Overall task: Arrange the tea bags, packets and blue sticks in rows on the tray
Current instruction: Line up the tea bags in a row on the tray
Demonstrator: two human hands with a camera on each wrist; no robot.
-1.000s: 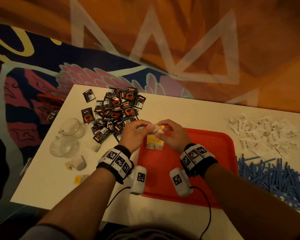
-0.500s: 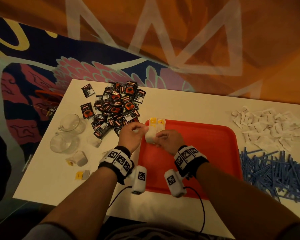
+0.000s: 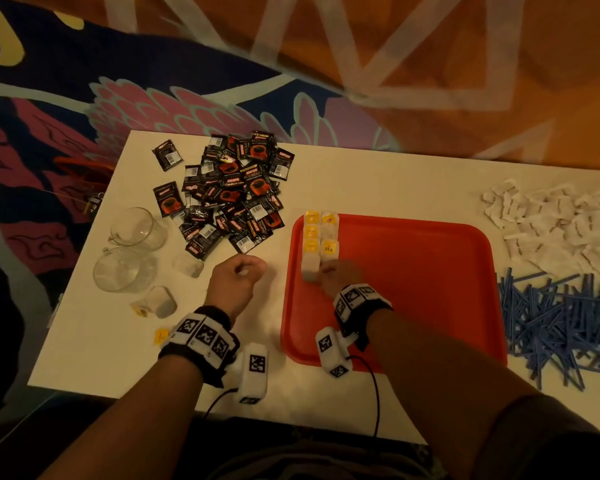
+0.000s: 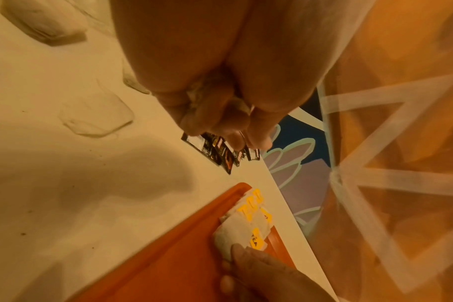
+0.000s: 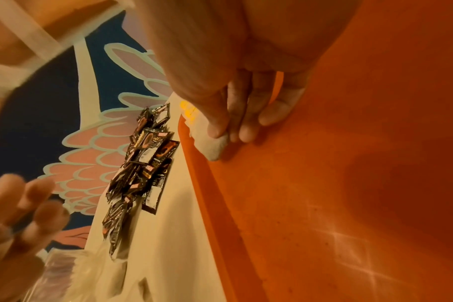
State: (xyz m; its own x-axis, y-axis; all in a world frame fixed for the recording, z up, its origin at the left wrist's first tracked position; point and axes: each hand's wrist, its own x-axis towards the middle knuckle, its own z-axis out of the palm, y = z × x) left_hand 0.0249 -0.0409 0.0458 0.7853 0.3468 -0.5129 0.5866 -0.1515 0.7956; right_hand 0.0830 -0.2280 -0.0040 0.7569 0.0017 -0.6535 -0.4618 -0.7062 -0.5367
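While the right hand (image 3: 340, 273) pinches the nearest tea bag (image 3: 310, 266) between thumb and fingers, apparently to seat it at the near end of the two short columns by the red tray (image 3: 430, 271) left rim, the left hand (image 3: 238, 277) hovers over the bench (image 3: 378, 188), loosely curled around something small and pale. Most of the tray lies open rightward; dark packets (image 3: 229, 199), white sachets (image 3: 554, 223) and blue sticks (image 3: 561, 317) wait beyond its edges.

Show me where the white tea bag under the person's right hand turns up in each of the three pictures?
Head: the tea bag lies at the red tray's near-left part, nearest of the rows, touched by the right hand.
Left wrist: tea bag at lower centre, on the tray's edge.
Right wrist: tea bag upper centre, under the fingers.
Shared landmark: the black coffee packets.
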